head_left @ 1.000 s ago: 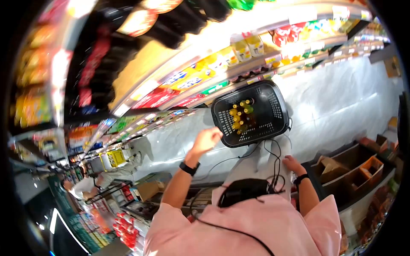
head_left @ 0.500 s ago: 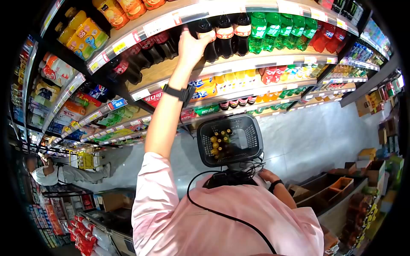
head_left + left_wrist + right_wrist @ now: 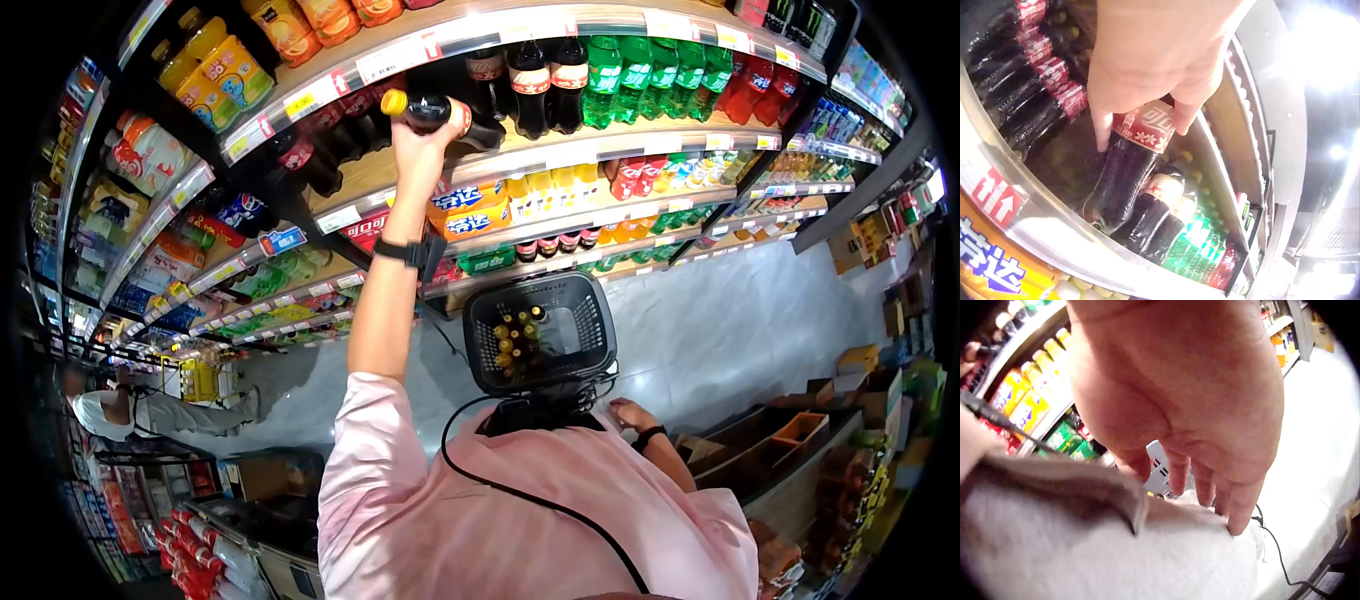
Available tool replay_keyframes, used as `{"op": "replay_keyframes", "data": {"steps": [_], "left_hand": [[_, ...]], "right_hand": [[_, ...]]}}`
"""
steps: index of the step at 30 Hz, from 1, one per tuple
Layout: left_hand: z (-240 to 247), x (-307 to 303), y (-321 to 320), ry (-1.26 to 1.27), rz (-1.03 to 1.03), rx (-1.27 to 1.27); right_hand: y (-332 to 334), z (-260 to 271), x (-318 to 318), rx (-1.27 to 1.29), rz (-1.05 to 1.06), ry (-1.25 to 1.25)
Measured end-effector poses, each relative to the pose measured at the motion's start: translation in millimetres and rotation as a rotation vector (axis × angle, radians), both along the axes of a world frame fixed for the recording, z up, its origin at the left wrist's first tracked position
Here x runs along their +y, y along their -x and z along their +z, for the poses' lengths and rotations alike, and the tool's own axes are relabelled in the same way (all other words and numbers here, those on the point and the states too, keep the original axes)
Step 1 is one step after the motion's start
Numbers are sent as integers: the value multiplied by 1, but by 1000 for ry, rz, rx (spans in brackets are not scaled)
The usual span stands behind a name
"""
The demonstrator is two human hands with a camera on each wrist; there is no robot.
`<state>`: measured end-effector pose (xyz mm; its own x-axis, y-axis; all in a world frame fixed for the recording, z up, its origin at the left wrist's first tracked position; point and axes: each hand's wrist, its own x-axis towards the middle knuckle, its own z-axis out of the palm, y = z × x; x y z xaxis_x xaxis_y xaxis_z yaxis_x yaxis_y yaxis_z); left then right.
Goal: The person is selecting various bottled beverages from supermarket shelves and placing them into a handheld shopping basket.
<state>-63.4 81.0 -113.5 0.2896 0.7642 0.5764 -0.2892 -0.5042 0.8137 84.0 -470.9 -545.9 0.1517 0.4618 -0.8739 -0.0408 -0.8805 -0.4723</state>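
Note:
My left hand [image 3: 418,155] grips a dark cola bottle [image 3: 432,112] with a yellow cap, tilted on its side at the shelf front. In the left wrist view, thumb and fingers of the left hand [image 3: 1154,69] hold the bottle [image 3: 1124,178] around its red label. More dark bottles [image 3: 530,85] and green bottles [image 3: 640,78] stand to its right. My right hand [image 3: 634,415] hangs low by the body, holding nothing; its fingers are loosely spread beside light cloth [image 3: 1110,544] in the right wrist view.
A black basket [image 3: 590,310] with several yellow-capped bottles is in front of the body. Shelf edges [image 3: 560,155] curve across the front. Cartons [image 3: 800,430] lie at the right. Another person [image 3: 105,410] is at the far left. A black cable [image 3: 450,470] crosses the shirt.
The left hand has risen from near the basket to the shelf and taken hold of a cola bottle, which has tipped from upright and shifted left. The right hand stays low.

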Motion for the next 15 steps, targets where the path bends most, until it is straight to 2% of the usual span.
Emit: {"op": "replay_keyframes", "data": {"steps": [1, 3, 5, 6, 7, 8, 9, 11, 12, 14, 15], "left_hand": [[15, -26, 14, -32, -95, 6], [21, -55, 37, 42, -120, -86], [36, -92, 59, 119, -121, -132], [38, -106, 70, 145, -122, -132], [39, -117, 79, 182, -101, -85], [42, -128, 87, 251, -184, -73], [50, -139, 92, 312, -244, -43], [53, -152, 99, 399, -331, 81], [55, -160, 98, 421, -423, 100], [38, -163, 100, 507, -557, 114], [32, -166, 98, 489, -601, 45]], "right_hand": [[-4, 3, -2, 35, -237, -67], [-50, -89, -4, -309, -380, -168], [-63, -19, 37, -733, -523, -418], [-71, 24, 59, -757, -502, -529], [-78, 62, 87, -670, -526, -628], [-77, 114, 117, -459, -521, -762], [-50, 208, 146, -209, -507, -847], [-6, 319, 183, 118, -311, -1031], [18, 352, 194, 285, -203, -1140], [60, 395, 206, 456, -14, -1256], [79, 404, 209, 368, -9, -1242]]}}
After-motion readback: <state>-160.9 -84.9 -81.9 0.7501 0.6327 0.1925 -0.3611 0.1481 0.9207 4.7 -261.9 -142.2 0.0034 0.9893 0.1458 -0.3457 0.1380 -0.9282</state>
